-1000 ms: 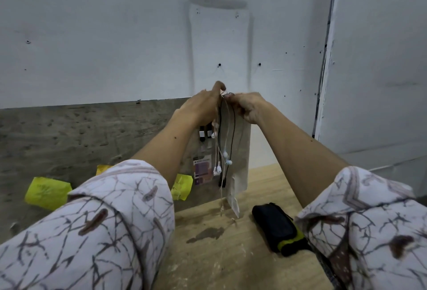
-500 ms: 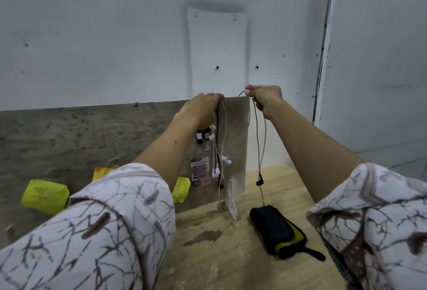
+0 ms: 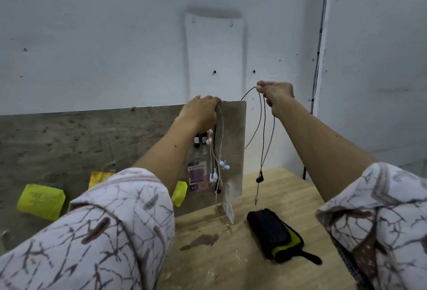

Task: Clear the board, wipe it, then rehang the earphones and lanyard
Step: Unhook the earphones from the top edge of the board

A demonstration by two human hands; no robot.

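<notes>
Right hand (image 3: 276,94) on black earphones (image 3: 260,177)

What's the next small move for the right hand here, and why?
Probably keep drawing the black earphone cord rightward, clear of the board. The right hand pinches it off the board's right edge, but a strand still runs back over the top edge toward the left hand, which holds the remaining cords and lanyard badge against the board.

Probably a workshop: stained plywood bench (image 3: 265,266), rough board (image 3: 69,141) against nail-pocked white wall (image 3: 115,35).
</notes>
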